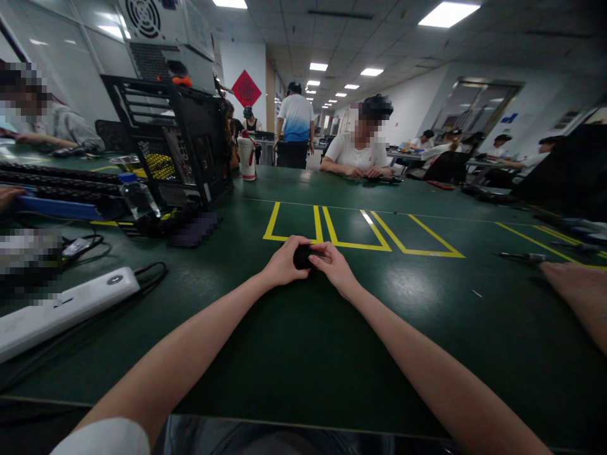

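Both of my hands meet over the dark green table [313, 354], just in front of the yellow tape outlines. Between them is a small black rounded object [301, 256] whose kind I cannot make out. My left hand [284, 264] curls around its left side, fingers on top and thumb below. From the right, my right hand [334, 265] touches it with bent fingers pressed together. The fingers cover part of the object.
A white power strip [90, 303] with a black cable lies at left. Behind it stand a water bottle [140, 197], an open black computer case [190, 145] and a white cup [247, 158]. Another person's arm [578, 294] reaches in at right by a screwdriver [521, 257]. A person [360, 148] sits opposite.
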Motion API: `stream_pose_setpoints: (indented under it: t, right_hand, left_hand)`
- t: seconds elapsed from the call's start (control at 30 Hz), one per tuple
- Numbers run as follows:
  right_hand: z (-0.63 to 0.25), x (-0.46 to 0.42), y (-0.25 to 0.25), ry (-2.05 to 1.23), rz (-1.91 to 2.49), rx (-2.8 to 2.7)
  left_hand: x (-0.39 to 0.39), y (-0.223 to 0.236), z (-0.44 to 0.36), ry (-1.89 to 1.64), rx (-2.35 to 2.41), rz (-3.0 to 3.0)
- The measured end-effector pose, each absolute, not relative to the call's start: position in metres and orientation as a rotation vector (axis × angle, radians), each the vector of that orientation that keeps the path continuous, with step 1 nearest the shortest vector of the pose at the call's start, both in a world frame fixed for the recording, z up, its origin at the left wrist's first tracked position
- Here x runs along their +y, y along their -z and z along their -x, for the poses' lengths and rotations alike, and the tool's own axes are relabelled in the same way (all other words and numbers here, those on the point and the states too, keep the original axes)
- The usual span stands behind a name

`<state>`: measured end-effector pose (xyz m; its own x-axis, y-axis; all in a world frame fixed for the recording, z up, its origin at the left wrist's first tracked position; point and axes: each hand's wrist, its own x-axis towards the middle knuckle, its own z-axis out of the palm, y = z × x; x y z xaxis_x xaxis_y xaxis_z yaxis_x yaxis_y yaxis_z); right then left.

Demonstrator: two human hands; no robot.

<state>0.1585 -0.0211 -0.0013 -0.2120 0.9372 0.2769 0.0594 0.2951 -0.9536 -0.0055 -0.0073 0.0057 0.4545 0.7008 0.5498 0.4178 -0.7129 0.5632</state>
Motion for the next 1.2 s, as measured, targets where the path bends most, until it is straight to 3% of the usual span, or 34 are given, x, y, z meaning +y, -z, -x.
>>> stream_pose_setpoints:
  t: [1.2]
  right_hand:
    - [-0.1591, -0.0224, -0.0046, -1.207, 0.887, -1.489]
  left_hand:
    - [-0.0093, -0.0067, 0.0052, -1.096, 0.992, -2.328]
